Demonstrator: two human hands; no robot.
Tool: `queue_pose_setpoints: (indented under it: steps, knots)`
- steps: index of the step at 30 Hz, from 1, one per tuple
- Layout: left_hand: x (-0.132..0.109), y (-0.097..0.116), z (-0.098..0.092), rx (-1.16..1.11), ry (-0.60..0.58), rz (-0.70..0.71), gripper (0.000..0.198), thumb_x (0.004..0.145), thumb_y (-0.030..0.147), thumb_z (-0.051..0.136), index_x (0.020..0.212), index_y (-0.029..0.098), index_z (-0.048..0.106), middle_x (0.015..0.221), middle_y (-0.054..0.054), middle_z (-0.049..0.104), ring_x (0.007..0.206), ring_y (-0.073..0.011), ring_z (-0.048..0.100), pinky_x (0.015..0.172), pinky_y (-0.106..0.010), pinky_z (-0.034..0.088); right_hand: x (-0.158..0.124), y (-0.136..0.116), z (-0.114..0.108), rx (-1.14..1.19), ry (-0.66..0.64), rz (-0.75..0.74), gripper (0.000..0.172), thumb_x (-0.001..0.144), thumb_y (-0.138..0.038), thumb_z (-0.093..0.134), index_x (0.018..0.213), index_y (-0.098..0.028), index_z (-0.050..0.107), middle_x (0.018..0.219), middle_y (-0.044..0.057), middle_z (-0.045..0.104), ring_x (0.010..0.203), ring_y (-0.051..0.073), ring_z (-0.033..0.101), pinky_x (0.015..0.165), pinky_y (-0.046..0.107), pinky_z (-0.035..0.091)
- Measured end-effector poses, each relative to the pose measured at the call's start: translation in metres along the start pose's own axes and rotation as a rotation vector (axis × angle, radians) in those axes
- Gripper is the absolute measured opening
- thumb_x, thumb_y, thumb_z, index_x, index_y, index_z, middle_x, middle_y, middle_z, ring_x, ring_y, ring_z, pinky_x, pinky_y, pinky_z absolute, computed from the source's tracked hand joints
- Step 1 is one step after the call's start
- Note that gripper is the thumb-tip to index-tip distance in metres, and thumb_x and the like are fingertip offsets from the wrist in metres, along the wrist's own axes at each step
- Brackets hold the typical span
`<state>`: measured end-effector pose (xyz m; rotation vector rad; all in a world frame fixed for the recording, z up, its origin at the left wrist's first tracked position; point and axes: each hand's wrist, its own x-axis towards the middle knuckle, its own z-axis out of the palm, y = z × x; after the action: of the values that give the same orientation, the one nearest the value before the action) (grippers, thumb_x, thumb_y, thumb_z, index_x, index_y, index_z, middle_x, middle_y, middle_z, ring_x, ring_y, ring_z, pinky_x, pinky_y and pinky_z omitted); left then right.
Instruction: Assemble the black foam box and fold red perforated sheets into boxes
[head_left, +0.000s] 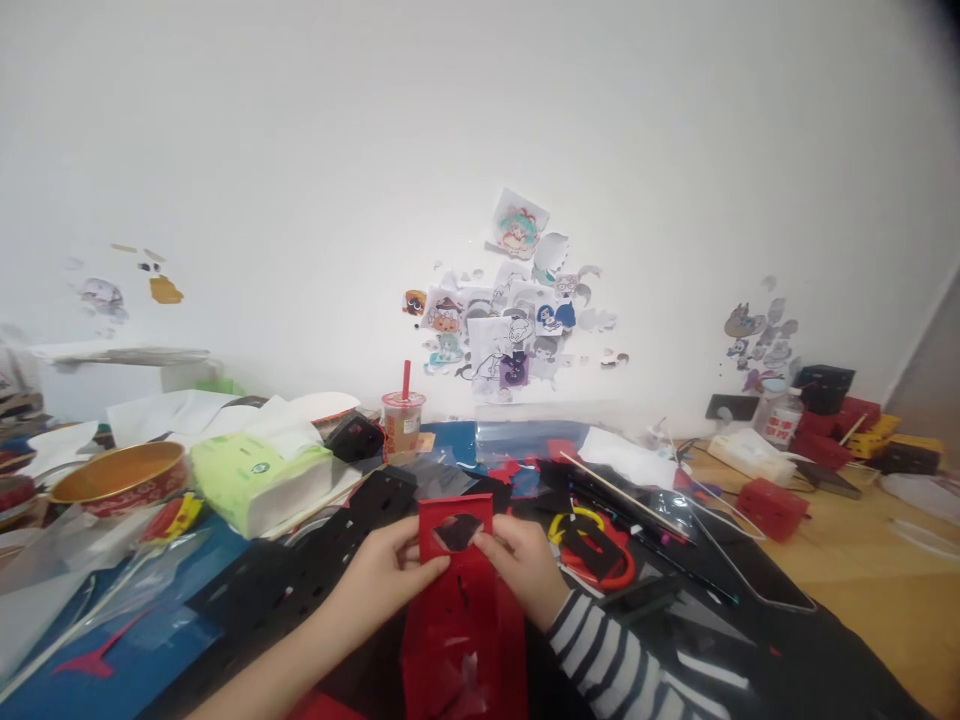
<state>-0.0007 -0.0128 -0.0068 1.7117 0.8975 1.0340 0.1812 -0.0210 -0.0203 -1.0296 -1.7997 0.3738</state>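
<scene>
Between my two hands is a red folded card piece (469, 635) with a rounded cut-out opening near its top edge and a small slit below. My left hand (397, 570) pinches its left side, thumb lying on the front. On the opposite edge, my right hand (521, 565) grips beside the opening, thumb at its rim. Dark material shows through the cut-out. The lower part of the red piece bends toward me, with what looks like clear tape on it. Fingers behind the card are partly hidden.
Scissors with red and yellow handles (592, 545) lie right of my hands, near thin sticks (630, 495) and a phone (750, 560). Leftward are a green tissue pack (255, 480) and a red-gold bowl (124, 480). A drink cup (403, 425) stands behind; small red boxes (772, 508) sit right.
</scene>
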Motion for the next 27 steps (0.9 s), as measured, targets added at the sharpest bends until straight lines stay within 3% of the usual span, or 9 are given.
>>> queue_pose_setpoints:
  steps: [6,18,22,27]
  knots:
    - [-0.002,0.004,-0.004,0.147,-0.026,0.017,0.036,0.064,0.022,0.064,0.1,0.016,0.066,0.092,-0.004,0.072,0.08,-0.025,0.066,0.069,-0.032,0.054,-0.001,-0.004,0.002,0.004,0.012,0.003,0.043,0.082,-0.042,0.044,0.05,-0.021,0.025,0.047,-0.008,0.023,0.045,0.008,0.027,0.044,0.022,0.02]
    - [0.0,0.005,-0.008,-0.083,-0.118,-0.04,0.039,0.071,0.036,0.065,0.105,0.016,0.063,0.095,-0.006,0.071,0.085,-0.0241,0.066,0.078,-0.035,0.052,-0.001,-0.003,0.001,0.063,0.059,0.093,0.041,0.078,-0.042,0.048,0.049,-0.02,0.03,0.047,-0.008,0.025,0.046,0.007,0.027,0.045,0.022,0.02]
    - [0.001,0.001,-0.012,-0.007,-0.047,-0.078,0.053,0.07,0.056,0.06,0.103,0.015,0.063,0.094,-0.009,0.071,0.09,-0.027,0.064,0.078,-0.035,0.051,0.0,0.005,0.002,0.125,0.115,0.164,0.037,0.08,-0.045,0.047,0.055,-0.019,0.045,0.049,-0.005,0.039,0.049,0.009,0.038,0.046,0.021,0.028]
    - [0.0,-0.005,-0.011,-0.168,-0.161,-0.052,0.082,0.062,0.071,0.057,0.124,0.019,0.047,0.123,-0.013,0.057,0.113,-0.0292,0.053,0.09,-0.037,0.045,0.002,0.015,0.005,0.22,0.154,0.239,0.038,0.082,-0.05,0.045,0.072,-0.016,0.059,0.059,0.001,0.059,0.056,0.015,0.054,0.051,0.024,0.041]
